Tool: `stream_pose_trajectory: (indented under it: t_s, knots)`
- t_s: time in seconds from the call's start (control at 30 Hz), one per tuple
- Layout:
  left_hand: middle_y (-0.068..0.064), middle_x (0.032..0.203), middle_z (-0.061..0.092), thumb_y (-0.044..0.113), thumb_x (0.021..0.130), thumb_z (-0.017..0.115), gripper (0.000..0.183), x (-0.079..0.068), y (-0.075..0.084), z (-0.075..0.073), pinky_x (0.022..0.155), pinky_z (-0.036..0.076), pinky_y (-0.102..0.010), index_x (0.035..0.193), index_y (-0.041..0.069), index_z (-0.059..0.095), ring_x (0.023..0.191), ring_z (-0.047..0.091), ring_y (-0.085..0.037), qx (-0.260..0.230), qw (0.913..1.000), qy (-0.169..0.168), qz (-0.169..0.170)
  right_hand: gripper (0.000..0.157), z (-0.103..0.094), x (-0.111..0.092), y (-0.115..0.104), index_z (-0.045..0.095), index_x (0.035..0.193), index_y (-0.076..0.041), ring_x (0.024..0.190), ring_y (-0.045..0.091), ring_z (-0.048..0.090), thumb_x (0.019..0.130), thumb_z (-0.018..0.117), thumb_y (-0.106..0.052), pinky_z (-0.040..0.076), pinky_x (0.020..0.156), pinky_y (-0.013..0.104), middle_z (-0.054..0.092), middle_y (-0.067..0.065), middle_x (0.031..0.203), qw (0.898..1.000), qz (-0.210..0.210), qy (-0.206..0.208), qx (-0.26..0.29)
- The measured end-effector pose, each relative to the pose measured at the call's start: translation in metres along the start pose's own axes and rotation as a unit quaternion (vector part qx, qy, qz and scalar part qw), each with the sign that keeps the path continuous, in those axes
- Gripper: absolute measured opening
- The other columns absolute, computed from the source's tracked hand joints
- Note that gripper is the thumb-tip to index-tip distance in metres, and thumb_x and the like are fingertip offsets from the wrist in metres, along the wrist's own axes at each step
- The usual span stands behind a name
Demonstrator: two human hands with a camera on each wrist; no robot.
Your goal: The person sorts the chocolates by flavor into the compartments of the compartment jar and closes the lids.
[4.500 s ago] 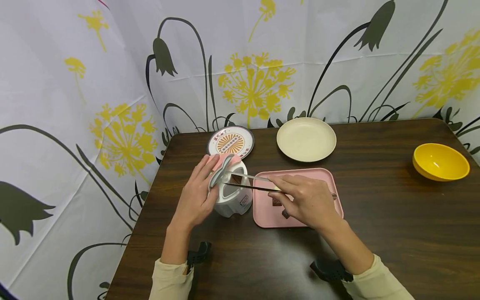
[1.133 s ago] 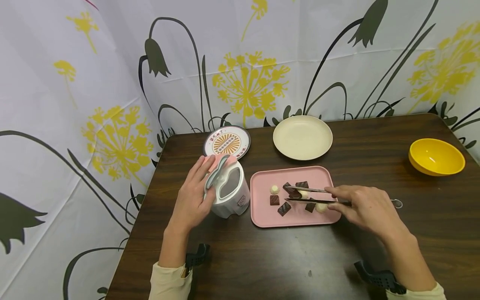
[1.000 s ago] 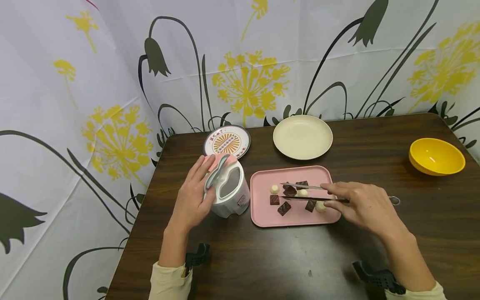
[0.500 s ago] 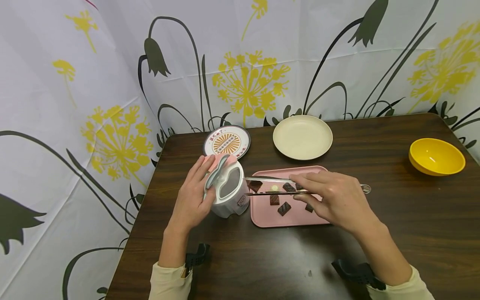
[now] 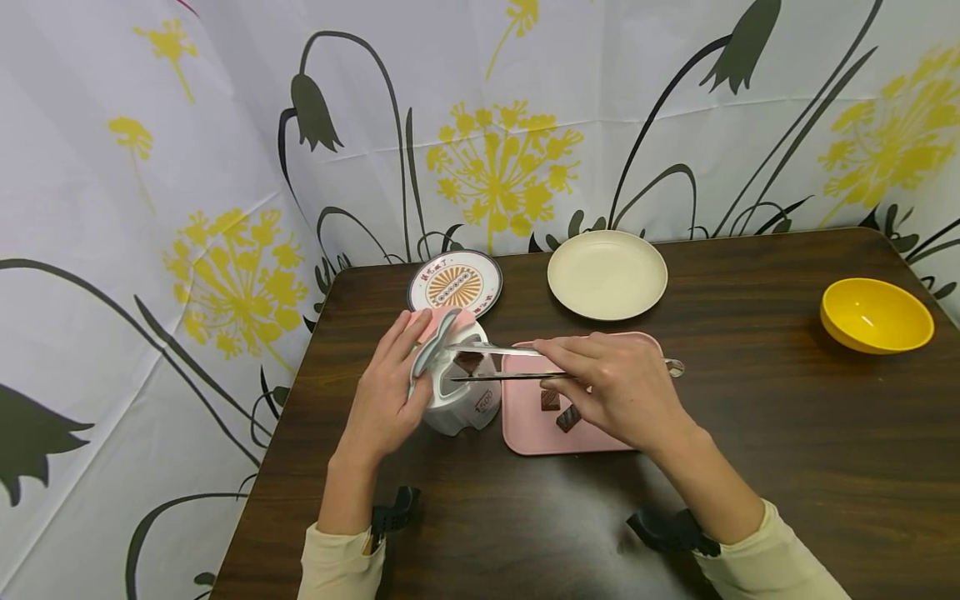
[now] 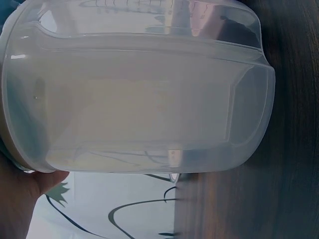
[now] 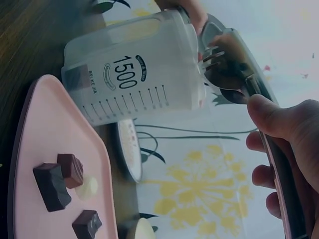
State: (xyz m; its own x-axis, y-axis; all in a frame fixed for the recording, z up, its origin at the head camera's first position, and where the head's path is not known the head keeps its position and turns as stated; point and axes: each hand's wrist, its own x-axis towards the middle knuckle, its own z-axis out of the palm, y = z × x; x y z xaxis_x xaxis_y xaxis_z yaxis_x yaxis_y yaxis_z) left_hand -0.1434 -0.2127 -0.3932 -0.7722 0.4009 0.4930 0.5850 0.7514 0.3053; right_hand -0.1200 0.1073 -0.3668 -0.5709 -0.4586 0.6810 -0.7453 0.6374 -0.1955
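Observation:
A clear plastic storage jar [image 5: 459, 417] marked 1500 stands at the tray's left with its lid [image 5: 435, 350] flipped up. My left hand [image 5: 386, 396] holds that lid, thumb at the front edge and fingers over the pink part. In my right hand [image 5: 622, 387] is a pair of metal tongs [image 5: 506, 351], whose fork-and-spoon ends show in the right wrist view. A dark chocolate [image 5: 468, 361] is between the tong tips, over the jar's opening. More chocolates, such as a ridged brown square [image 5: 550, 401], lie on the pink tray [image 5: 525, 437], partly hidden by my right hand.
Behind the jar is a small patterned plate [image 5: 455, 279]. A cream plate [image 5: 607, 275] sits beyond the tray, and a yellow bowl [image 5: 876, 317] stands at the far right. A flowered cloth [image 5: 525, 67] hangs along the table's back edge.
From over the tray, the right hand has carried the tongs left to the jar's opening, with a dark chocolate taken up between the tips. The left hand keeps its hold on the lid.

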Motion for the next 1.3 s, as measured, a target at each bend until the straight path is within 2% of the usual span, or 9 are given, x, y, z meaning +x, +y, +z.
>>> stream_pose_trajectory:
  t_s: [0.13, 0.27, 0.63, 0.9, 1.17, 1.3]
  knots:
    - [0.0, 0.154, 0.04, 0.02, 0.088, 0.046, 0.055, 0.0, 0.0, 0.0, 0.111, 0.03, -0.045, 0.141, 0.01, 0.055, 0.144, 0.028, -0.027, 0.003, 1.0, 0.001, -0.002, 0.043, 0.001, 0.001, -0.003, 0.068, 0.127, -0.025, 0.071, 0.01, 0.065, 0.085, 0.075, -0.031, 0.048, 0.057, 0.034, 0.07, -0.013, 0.115, 1.0, 0.006, -0.008, -0.02]
    - [0.0, 0.154, 0.04, 0.02, 0.088, 0.045, 0.055, 0.001, 0.001, 0.0, 0.112, 0.029, -0.045, 0.141, 0.011, 0.055, 0.145, 0.028, -0.026, 0.006, 1.0, 0.003, -0.002, 0.045, 0.002, 0.002, -0.004, 0.067, 0.129, -0.025, 0.076, 0.012, 0.066, 0.086, 0.074, -0.034, 0.049, 0.06, 0.033, 0.069, -0.012, 0.116, 1.0, 0.012, -0.021, -0.018]
    - [0.001, 0.154, 0.04, 0.019, 0.088, 0.044, 0.054, 0.0, 0.0, 0.001, 0.111, 0.031, -0.047, 0.139, 0.009, 0.056, 0.144, 0.028, -0.026, 0.006, 1.0, 0.005, -0.003, 0.044, 0.007, 0.003, -0.004, 0.067, 0.128, -0.021, 0.071, 0.012, 0.063, 0.086, 0.074, -0.034, 0.047, 0.056, 0.032, 0.069, -0.01, 0.117, 1.0, 0.013, -0.018, 0.001]
    - [0.003, 0.155, 0.038, 0.02, 0.088, 0.042, 0.054, 0.0, 0.0, 0.001, 0.113, 0.028, -0.043, 0.14, 0.009, 0.056, 0.145, 0.026, -0.023, 0.005, 1.0, 0.001, -0.005, 0.048, 0.011, 0.002, -0.003, 0.067, 0.128, -0.018, 0.069, 0.013, 0.061, 0.083, 0.077, -0.032, 0.047, 0.057, 0.032, 0.07, -0.007, 0.115, 1.0, 0.007, -0.005, 0.01]
    - [0.001, 0.154, 0.04, 0.02, 0.088, 0.043, 0.054, 0.001, 0.001, 0.001, 0.113, 0.027, -0.043, 0.138, 0.006, 0.057, 0.145, 0.028, -0.025, 0.007, 1.0, 0.004, -0.005, 0.05, 0.006, 0.002, -0.002, 0.065, 0.131, -0.02, 0.074, 0.014, 0.065, 0.084, 0.075, -0.035, 0.049, 0.058, 0.034, 0.069, -0.008, 0.115, 1.0, 0.019, -0.02, -0.002]
    - [0.001, 0.154, 0.039, 0.02, 0.087, 0.044, 0.055, 0.001, 0.002, 0.001, 0.113, 0.028, -0.043, 0.139, 0.005, 0.056, 0.145, 0.027, -0.024, 0.005, 0.9999, 0.001, -0.009, 0.051, 0.004, 0.0, 0.0, 0.066, 0.13, -0.019, 0.071, 0.013, 0.064, 0.083, 0.076, -0.035, 0.049, 0.059, 0.035, 0.07, -0.008, 0.114, 1.0, 0.021, -0.019, -0.002]
